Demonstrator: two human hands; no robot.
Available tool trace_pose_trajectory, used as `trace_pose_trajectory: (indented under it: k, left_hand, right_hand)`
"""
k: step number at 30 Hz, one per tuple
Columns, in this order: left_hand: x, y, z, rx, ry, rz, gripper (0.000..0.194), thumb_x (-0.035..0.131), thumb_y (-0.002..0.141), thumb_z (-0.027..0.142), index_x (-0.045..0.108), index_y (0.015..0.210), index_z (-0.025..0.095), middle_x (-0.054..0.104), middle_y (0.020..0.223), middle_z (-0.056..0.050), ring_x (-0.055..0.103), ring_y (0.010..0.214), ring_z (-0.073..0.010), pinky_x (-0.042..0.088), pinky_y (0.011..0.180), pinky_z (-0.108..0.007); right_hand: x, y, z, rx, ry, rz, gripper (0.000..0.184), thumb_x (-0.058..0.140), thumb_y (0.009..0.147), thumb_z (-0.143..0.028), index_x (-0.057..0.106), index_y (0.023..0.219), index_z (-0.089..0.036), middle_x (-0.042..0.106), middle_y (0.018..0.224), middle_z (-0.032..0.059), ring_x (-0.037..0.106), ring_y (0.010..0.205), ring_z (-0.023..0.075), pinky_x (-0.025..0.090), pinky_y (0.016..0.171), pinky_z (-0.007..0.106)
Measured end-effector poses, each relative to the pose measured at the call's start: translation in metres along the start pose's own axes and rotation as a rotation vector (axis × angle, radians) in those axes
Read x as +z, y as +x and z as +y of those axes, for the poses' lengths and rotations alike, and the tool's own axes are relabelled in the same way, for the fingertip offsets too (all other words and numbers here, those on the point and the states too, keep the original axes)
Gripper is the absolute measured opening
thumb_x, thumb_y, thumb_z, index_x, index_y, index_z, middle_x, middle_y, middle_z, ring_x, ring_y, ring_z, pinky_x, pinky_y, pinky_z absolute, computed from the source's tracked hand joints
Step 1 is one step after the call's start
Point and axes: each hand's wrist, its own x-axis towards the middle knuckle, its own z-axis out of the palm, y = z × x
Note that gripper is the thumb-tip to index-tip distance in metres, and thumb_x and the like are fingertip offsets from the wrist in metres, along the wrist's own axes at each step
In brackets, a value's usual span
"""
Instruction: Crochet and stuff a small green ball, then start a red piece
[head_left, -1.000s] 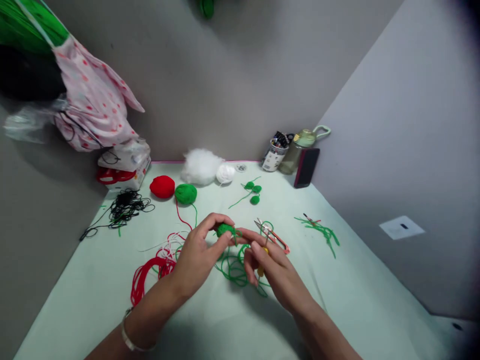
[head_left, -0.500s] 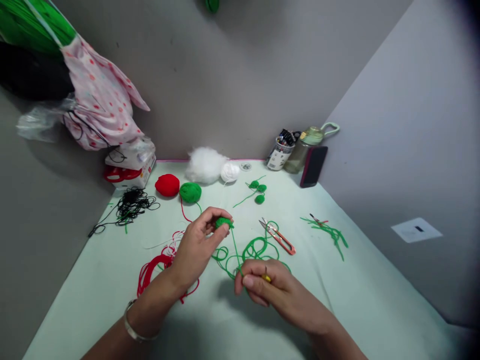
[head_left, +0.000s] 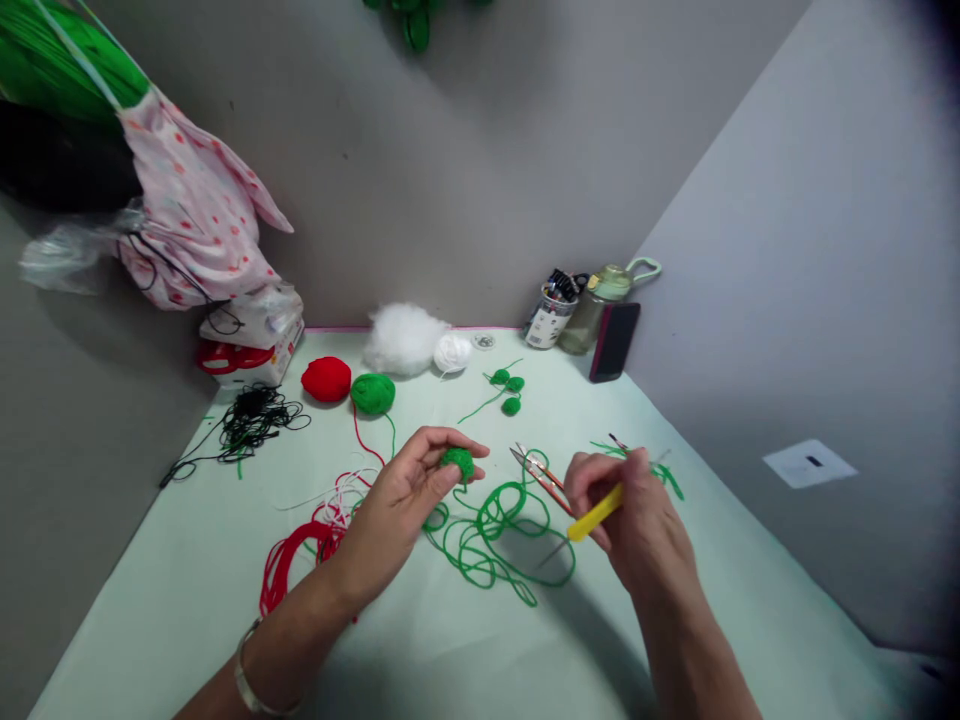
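Between the thumb and fingers of my left hand is a small green crocheted piece, rounded, with a strand of yarn hanging from it. My right hand, to the right and apart from it, grips a crochet hook by its yellow handle, the thin metal shaft slanting down to the left. Loose loops of green yarn lie on the table between the two hands. Beside my right fingers, partly behind them, rest orange-handled thread snips.
Farther back sit a red yarn ball, a green yarn ball, white stuffing and small green leaf-like pieces. A red yarn bundle and tangled black cord lie left. A phone leans at the back right.
My right hand has let go of the green strand it was pulling and swung up to the right, the hook turned in its fingers. My left hand still holds the green piece.
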Motion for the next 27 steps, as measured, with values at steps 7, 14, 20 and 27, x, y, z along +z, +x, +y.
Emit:
trace_pose_trajectory:
  k: [7, 14, 20, 27]
  left_hand:
    - [0.005, -0.001, -0.006, -0.028, -0.021, -0.068, 0.011, 0.061, 0.102, 0.028, 0.068, 0.110, 0.025, 0.072, 0.120, -0.002, 0.070, 0.106, -0.0170, 0.050, 0.097, -0.030]
    - [0.007, -0.003, -0.005, -0.054, -0.047, -0.085, 0.012, 0.060, 0.102, 0.030, 0.067, 0.111, 0.025, 0.072, 0.121, -0.003, 0.070, 0.107, -0.0173, 0.050, 0.097, -0.030]
    - [0.009, -0.004, -0.005, -0.067, -0.042, -0.087, 0.012, 0.060, 0.102, 0.029, 0.066, 0.111, 0.023, 0.073, 0.120, -0.005, 0.070, 0.108, -0.0197, 0.049, 0.099, -0.033]
    - [0.011, -0.004, -0.003, -0.075, -0.066, -0.104, 0.015, 0.062, 0.100, 0.031, 0.067, 0.111, 0.021, 0.072, 0.117, -0.006, 0.071, 0.103, -0.0207, 0.050, 0.096, -0.034]
  right_hand:
    - [0.012, 0.003, -0.002, 0.009, 0.392, -0.064, 0.029, 0.077, 0.089, -0.047, 0.076, 0.077, -0.020, 0.066, 0.085, 0.0025, 0.063, 0.061, 0.0110, 0.049, 0.060, 0.025]
    - [0.012, 0.003, -0.001, 0.017, 0.387, -0.017, 0.023, 0.079, 0.089, -0.038, 0.075, 0.077, -0.019, 0.065, 0.085, 0.0025, 0.062, 0.061, 0.0109, 0.049, 0.059, 0.025]
    - [0.015, 0.002, -0.003, 0.029, 0.374, -0.056, 0.025, 0.077, 0.090, -0.040, 0.074, 0.077, -0.019, 0.065, 0.084, 0.0033, 0.060, 0.060, 0.0126, 0.049, 0.058, 0.028]
    - [0.018, 0.002, -0.003, 0.031, 0.426, -0.077, 0.026, 0.081, 0.086, -0.042, 0.074, 0.076, -0.020, 0.063, 0.081, 0.0018, 0.058, 0.057, 0.0109, 0.046, 0.055, 0.026]
